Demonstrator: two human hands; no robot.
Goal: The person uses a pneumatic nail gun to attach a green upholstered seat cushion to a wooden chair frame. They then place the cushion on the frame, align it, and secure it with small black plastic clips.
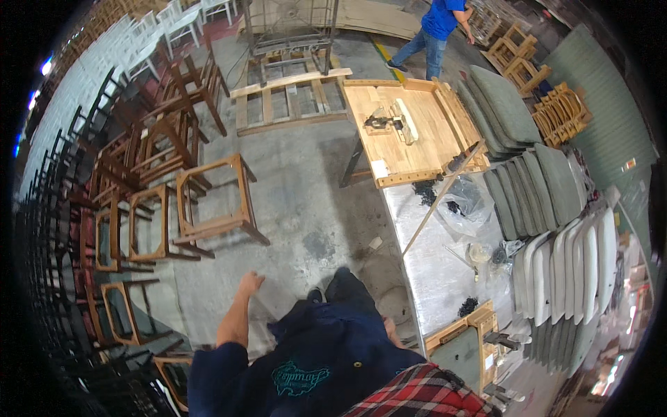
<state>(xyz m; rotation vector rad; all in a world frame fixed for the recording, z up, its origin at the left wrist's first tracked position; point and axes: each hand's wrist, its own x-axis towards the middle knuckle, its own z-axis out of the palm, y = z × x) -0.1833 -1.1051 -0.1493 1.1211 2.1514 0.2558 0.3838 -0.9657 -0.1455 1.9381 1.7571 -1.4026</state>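
Observation:
Out over the concrete floor, my left hand (251,282) is held ahead of my body. It looks empty, its fingers loosely bent and touching nothing. The nearest thing to it is a brown wooden chair frame (215,194) without a seat, standing to the left. My right hand (391,330) hangs low at my side, close to the edge of a long silver-topped table (424,264). My body and sleeve cover most of it, so its fingers cannot be made out.
More seatless chair frames (149,226) crowd the left side. A wooden workbench (389,156) with a clamp jig (392,124) adjoins the table. Grey seat pads (531,194) and pale pads (566,271) are stacked to the right. A pallet (292,104) lies ahead; a person in blue (439,24) walks beyond.

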